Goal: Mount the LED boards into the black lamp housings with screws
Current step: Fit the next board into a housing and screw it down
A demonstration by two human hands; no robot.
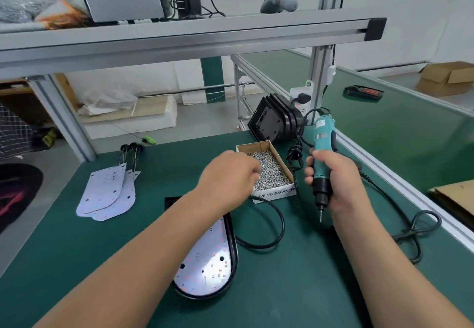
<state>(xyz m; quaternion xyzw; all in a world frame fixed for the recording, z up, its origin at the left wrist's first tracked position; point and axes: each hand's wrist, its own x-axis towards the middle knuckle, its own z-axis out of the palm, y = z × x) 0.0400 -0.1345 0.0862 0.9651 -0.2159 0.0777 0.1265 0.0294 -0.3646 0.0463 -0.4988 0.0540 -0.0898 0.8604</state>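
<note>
Our left hand (230, 174) dips curled fingers into the box (275, 195) of screws (273, 174); whether it pinches one, we cannot tell. Our right hand (338, 179) grips the screwdriver (323, 143), bit down.

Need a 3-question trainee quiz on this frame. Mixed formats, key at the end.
1. True or false: the right hand grips the teal screwdriver, bit pointing down.
2. The left hand reaches to: A) the screw box B) the loose boards C) the coiled cable.
3. Fill in: the nearest LED board lies inside a black ___.
Key: 1 true; 2 A; 3 housing.
</note>
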